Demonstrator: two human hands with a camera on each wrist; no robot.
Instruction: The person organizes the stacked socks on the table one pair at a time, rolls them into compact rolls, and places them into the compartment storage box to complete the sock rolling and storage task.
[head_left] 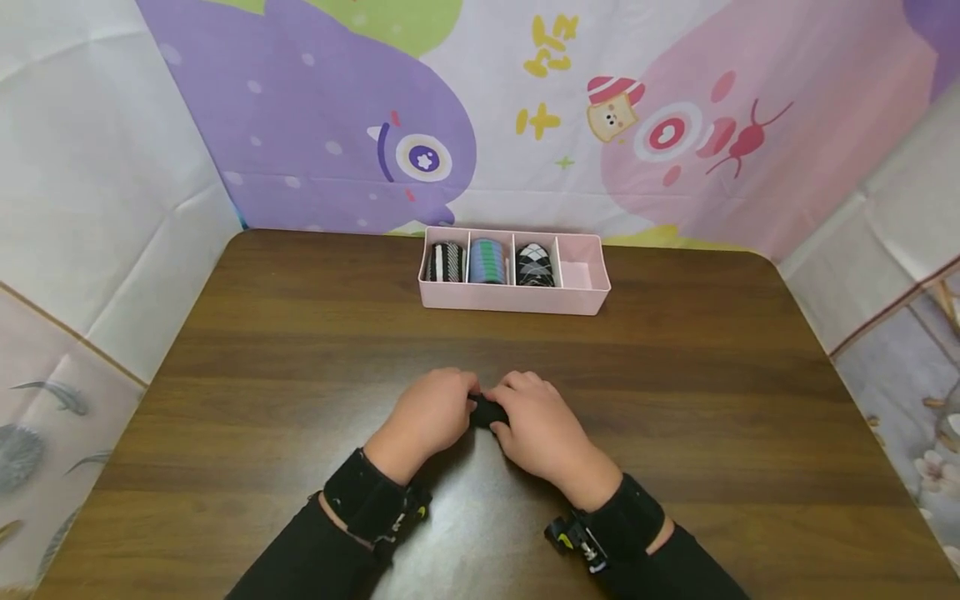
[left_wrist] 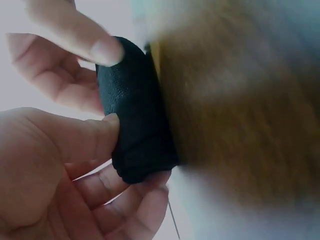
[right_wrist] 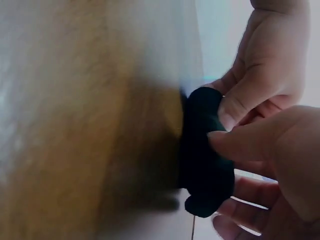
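A black rolled sock [head_left: 489, 412] lies on the near middle of the table, between both hands. My left hand [head_left: 431, 412] grips its left end; in the left wrist view, the thumb presses one side of the black roll [left_wrist: 137, 107] while the fingers curl under its end. The right hand [head_left: 540, 429] holds the other end, with its thumb against the roll [right_wrist: 205, 155] in the right wrist view. Beyond the hands stands a pink divided box [head_left: 513, 298]. Its compartments hold a black-and-white striped roll [head_left: 446, 262], a blue-green striped roll [head_left: 487, 262] and an argyle roll [head_left: 535, 265]; the rightmost one holds nothing.
The brown wooden table [head_left: 300, 333] extends to both sides of the hands. A cartoon-printed cloth [head_left: 540, 167] hangs along its back edge, just behind the box. Pale cloth panels [head_left: 112, 167] stand at the left and right.
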